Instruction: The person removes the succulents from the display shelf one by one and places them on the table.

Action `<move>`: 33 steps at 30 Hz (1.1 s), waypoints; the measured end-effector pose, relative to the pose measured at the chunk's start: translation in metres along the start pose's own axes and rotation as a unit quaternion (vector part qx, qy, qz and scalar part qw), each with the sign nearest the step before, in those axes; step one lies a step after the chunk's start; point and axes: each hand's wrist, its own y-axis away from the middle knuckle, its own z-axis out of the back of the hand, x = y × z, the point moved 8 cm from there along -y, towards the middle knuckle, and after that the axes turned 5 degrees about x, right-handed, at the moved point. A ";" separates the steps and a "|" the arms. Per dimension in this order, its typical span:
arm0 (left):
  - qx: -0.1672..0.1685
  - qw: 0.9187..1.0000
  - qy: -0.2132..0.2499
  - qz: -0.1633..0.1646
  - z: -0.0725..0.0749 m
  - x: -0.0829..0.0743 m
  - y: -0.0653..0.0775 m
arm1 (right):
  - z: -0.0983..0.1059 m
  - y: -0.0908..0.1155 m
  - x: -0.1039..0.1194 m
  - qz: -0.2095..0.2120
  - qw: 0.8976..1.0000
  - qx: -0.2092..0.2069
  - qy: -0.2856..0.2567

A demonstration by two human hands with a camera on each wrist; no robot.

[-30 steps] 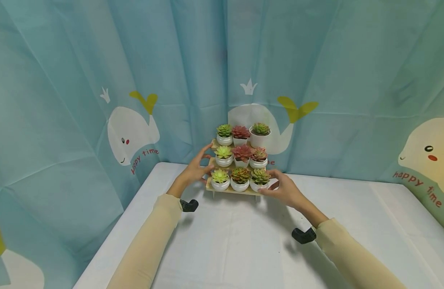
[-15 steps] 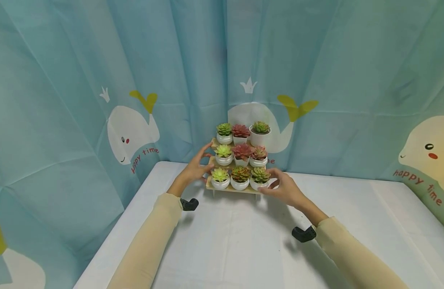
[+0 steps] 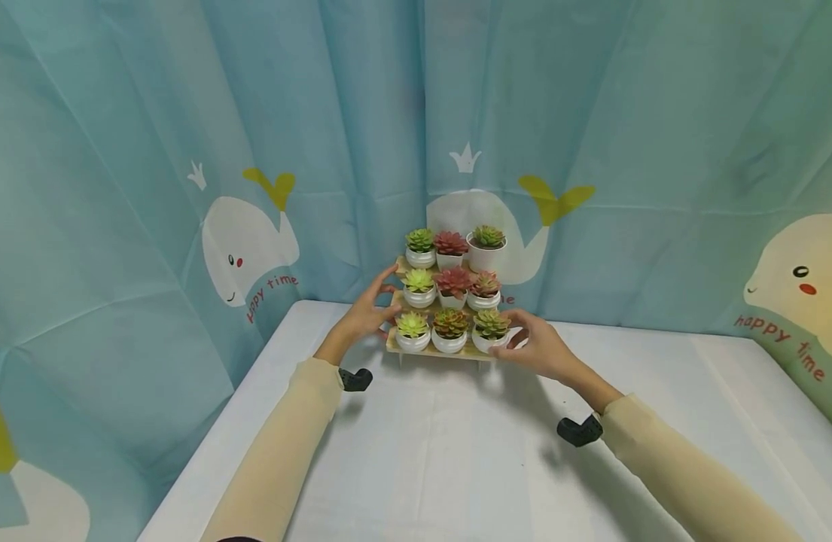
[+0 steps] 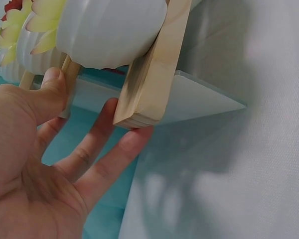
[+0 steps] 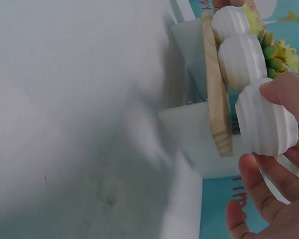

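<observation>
A three-tier wooden plant stand (image 3: 443,355) holds several small succulents in white pots, in three rows. My left hand (image 3: 363,319) grips its left end. In the left wrist view the thumb lies on a plank edge, and fingertips touch the end of the lowest plank (image 4: 162,69). My right hand (image 3: 543,351) pinches the white pot (image 5: 261,122) of the green succulent (image 3: 492,322) at the front row's right end. This pot sits slightly apart from its neighbour (image 5: 241,62) and looks tilted, just off the plank in the right wrist view.
The stand rests on clear supports on a white-covered table (image 3: 470,467), near its back edge. A blue curtain (image 3: 361,113) with whale prints hangs right behind it and along the left side.
My right hand has shifted slightly right, and the front-right potted succulent in it has moved a little right and up. The left hand has stayed on the stand's end.
</observation>
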 end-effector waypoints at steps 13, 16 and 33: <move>0.007 1.000 0.012 -0.001 0.001 0.002 -0.004 | 0.031 0.010 0.005 -0.001 1.000 0.012 0.002; 0.011 1.000 0.018 -0.002 0.001 0.002 -0.004 | 0.037 0.012 0.004 -0.003 1.000 0.012 0.004; 0.007 1.000 0.018 0.010 0.002 0.003 -0.004 | 0.053 0.017 -0.012 -0.009 1.000 0.002 0.009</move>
